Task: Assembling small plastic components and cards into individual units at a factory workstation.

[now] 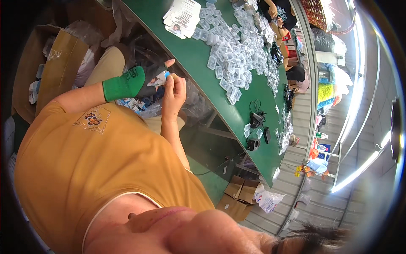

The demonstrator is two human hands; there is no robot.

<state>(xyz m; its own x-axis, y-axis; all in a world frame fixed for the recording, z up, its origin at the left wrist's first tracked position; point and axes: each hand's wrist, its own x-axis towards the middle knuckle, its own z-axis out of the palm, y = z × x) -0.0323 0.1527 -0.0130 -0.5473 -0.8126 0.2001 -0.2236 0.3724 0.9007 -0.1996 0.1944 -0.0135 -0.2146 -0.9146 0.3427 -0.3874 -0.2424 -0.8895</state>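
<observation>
Two hands pinching one little printed card, just off the edge of the green table

Starting at the left: the left hand [144, 82], in a green wrist sleeve with a dark glove, has its fingers closed on a small card [160, 78], white and blue with a tiny picture on it, thumb sticking up above. The bare right hand [174, 91] grips the card's other side, fingertips curled onto it. Under the fingers sits a bag of similar cards [135, 103]. Past the fingers, the green table [198, 55] holds a heap of clear plastic cases [234, 51].
</observation>
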